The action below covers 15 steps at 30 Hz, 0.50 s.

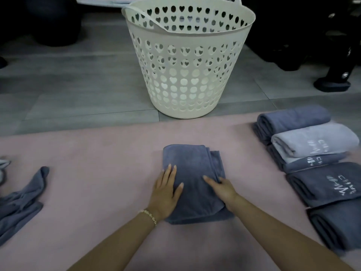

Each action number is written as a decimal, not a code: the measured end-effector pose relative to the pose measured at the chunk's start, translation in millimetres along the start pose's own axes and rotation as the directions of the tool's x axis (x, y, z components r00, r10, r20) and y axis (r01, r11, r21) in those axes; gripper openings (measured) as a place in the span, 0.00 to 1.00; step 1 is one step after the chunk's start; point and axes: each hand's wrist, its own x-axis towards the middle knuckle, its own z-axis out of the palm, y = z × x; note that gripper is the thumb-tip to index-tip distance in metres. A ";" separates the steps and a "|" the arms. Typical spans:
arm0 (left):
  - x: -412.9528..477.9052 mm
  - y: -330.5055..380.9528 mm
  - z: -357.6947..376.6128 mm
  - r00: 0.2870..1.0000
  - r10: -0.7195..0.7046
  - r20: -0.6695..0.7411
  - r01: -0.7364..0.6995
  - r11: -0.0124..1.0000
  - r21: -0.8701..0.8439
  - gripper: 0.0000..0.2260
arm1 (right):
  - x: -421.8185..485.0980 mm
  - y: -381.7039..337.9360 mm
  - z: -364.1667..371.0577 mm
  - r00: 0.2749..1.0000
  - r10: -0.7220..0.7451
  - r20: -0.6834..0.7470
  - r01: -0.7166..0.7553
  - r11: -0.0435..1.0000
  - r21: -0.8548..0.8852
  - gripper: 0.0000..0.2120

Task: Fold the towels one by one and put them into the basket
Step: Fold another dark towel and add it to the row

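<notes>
Well, risks first. At far left, a crumpled towel [21, 202] not yet folded, sprawled on the pink mat [97, 153], easy to overlook. Left hand [166, 190] flat, fingers straight, pressing down on the folded towel [193, 182] in the middle of the mat, near the basket [187, 75] but well outside it. Right hand [222, 189] on the towel's right edge, forefinger straight on top, the other fingers possibly hooked under the layers, too hidden to call. Likely to slump open if lifted by that one edge alone, the layers there already stepped and uneven. Could also catch on the tall basket rim and unfold on the way in. Further right, a row of folded towels [312, 153] lying on the mat, not in the basket — apt to be knocked askew by a passing forearm.

Now textures, same order. Crumpled towel: limp, twisted, blue-grey plush. Mat: pale pink, short soft nap. Folded towel: thick slate-blue rectangle, rounded along its far fold. Basket: cream plastic, round and tapered, walls pierced with heart-shaped holes, one strap handle drooping inward, standing on the grey floor [78, 85]. Row at right: plump bundles, light grey through dark slate, some with white stitched lettering.
</notes>
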 end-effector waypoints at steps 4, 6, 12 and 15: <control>5.5 -4.0 10.6 0.998 -0.016 0.057 0.005 0.985 0.174 0.44 | -16.8 4.6 -1.8 0.944 -0.291 -0.157 0.260 0.947 -0.189 0.09; 7.0 0.5 15.1 0.998 -0.016 0.063 0.001 0.970 0.244 0.44 | -21.2 13.6 -12.3 0.931 -0.316 -0.186 0.273 0.936 -0.224 0.07; 10.7 9.5 29.6 0.997 -0.036 0.066 0.016 0.962 0.273 0.43 | -20.3 22.4 -32.3 0.926 -0.285 -0.247 0.144 0.873 -0.466 0.18; 15.2 10.5 29.1 0.991 -0.113 0.073 0.102 0.985 0.137 0.34 | -21.8 26.3 -30.3 0.936 -0.248 -0.250 0.077 0.837 -0.542 0.13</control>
